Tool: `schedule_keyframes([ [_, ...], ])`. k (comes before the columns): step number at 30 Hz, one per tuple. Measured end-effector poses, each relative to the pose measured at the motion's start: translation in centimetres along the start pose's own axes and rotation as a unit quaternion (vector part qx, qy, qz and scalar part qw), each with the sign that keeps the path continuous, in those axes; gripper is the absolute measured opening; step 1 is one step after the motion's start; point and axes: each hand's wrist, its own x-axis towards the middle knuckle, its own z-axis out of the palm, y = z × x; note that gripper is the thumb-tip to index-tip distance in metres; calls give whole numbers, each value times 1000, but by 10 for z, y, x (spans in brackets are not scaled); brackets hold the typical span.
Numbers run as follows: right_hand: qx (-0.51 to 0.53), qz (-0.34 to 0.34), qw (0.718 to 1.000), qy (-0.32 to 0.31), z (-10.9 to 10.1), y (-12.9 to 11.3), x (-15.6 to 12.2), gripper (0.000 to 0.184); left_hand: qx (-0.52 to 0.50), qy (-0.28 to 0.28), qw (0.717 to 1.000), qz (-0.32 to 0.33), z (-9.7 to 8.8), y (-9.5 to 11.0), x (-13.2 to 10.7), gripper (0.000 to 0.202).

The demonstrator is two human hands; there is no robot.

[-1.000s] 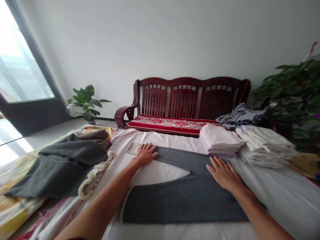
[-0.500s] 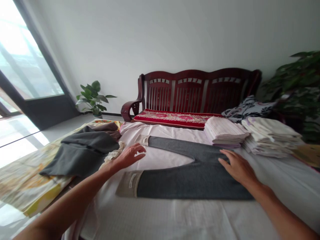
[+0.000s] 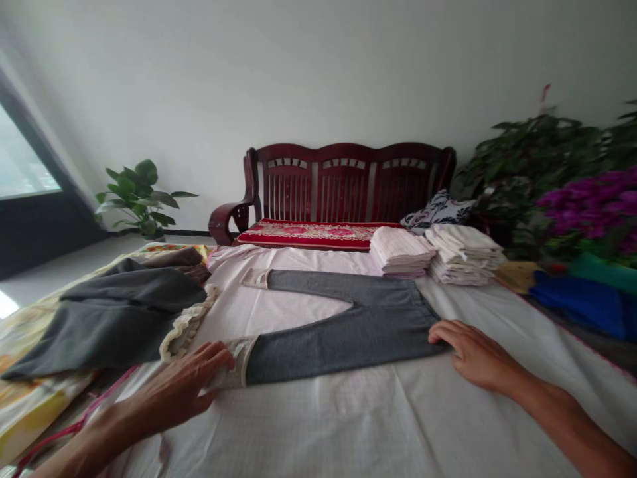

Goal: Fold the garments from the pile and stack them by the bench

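Note:
Grey trousers (image 3: 318, 332) with beige lace cuffs lie flat, legs toward the left and waistband toward the right. My left hand (image 3: 194, 375) is closed at the cuff of the nearer leg, with its fingers over the lace and part of the cuff hidden beneath them. At the near corner of the waistband, my right hand (image 3: 462, 348) pinches the fabric between thumb and fingers. Under the trousers spreads a pale pink-white sheet (image 3: 318, 425).
Rumpled dark grey clothing (image 3: 114, 312) with a cream ruffle lies on the left. Folded pink cloths (image 3: 401, 251) and folded white cloths (image 3: 465, 255) are stacked at the back right. Behind stands a red wooden bench (image 3: 348, 179). Blue fabric (image 3: 580, 302) lies far right.
My left hand has come down to the near cuff, and my right hand has moved from above the trousers to the waistband corner. The view has turned right.

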Motion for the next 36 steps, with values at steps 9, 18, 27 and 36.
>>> schedule_keyframes([
  [9, -14, -28, 998, 55, -2, -11, -1, 36, 51, 96, 994, -8, 30, -16, 1, 45],
  [18, 58, 26, 988, 139, -7, 11, 13, 19, -115, 171, 976, -69, 14, -62, 31, 28],
  [27, 207, 135, 941, 229, -15, 36, 103, 26, -364, 254, 875, -193, -12, -90, 124, 45],
  [36, 182, 243, 925, 230, 18, 65, 156, 22, -366, 245, 867, -235, -22, -112, 217, 46],
])
